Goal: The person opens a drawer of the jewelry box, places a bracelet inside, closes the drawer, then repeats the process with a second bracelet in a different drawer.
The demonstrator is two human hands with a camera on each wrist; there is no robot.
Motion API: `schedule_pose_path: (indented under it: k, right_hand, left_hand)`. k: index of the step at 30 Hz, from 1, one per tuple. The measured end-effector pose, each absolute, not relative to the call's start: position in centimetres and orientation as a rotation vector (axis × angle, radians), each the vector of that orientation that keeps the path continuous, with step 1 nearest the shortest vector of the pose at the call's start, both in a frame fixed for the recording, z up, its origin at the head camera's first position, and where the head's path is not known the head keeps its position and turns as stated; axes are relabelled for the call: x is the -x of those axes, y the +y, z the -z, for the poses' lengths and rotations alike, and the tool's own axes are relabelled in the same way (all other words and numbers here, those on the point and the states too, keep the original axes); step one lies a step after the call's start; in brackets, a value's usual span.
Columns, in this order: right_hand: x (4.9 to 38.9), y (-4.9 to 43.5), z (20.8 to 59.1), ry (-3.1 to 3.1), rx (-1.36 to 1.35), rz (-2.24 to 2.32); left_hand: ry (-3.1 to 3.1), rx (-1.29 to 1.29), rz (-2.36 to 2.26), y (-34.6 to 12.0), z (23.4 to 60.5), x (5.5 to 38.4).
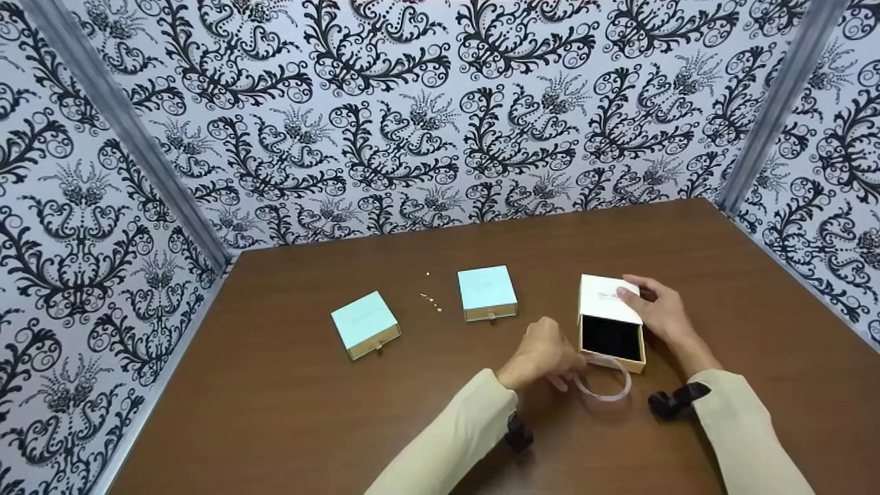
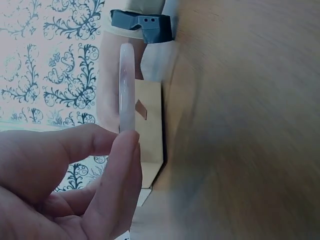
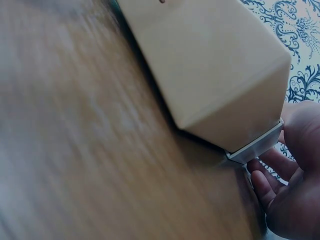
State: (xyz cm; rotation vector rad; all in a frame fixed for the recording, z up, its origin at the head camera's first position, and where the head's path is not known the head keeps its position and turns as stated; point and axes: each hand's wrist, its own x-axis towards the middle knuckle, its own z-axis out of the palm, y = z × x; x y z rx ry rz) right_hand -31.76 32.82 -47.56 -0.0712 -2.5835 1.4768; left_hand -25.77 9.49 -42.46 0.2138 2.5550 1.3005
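A pale pink, translucent bangle [image 1: 608,398] is pinched between the thumb and fingers of my left hand [image 1: 543,350]. It hangs in front of a white drawer-style jewellery box [image 1: 597,302], and the left wrist view shows the bangle [image 2: 127,85] edge-on. The box's tan drawer [image 1: 629,366] is pulled partly out toward me, showing a black lining [image 1: 610,337]. On the box's right side my right hand [image 1: 661,311] grips the white sleeve, thumb on top. In the right wrist view the drawer [image 3: 210,65] sticks out of the sleeve, with fingers behind it.
Two light-blue drawer boxes, one at left [image 1: 364,321] and one at centre [image 1: 487,289], sit closed on the brown table [image 1: 309,426]. Several tiny pale pieces [image 1: 432,300] lie between them. Patterned wall panels [image 1: 412,124] enclose the table at the back and sides.
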Motion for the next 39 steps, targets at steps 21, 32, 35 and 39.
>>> schedule_pose_path:
  k: [21,32,35,39]
  right_hand:
    - [31.9,32.9,47.4,-2.623,0.107,-1.441]
    - [32.1,32.8,47.5,-2.602,0.102,-1.433]
    - [32.1,32.9,47.6,-2.601,0.098,-1.424]
    - [32.2,33.0,47.7,-2.61,0.1,-1.4]
  left_hand:
    - [2.378,-0.048,-1.583,11.3,41.9,27.9]
    - [2.341,0.008,-1.705,11.2,42.7,28.8]
    - [2.352,0.023,-1.716,11.4,42.7,28.8]
    - [2.385,0.051,-1.711,11.8,42.8,28.8]
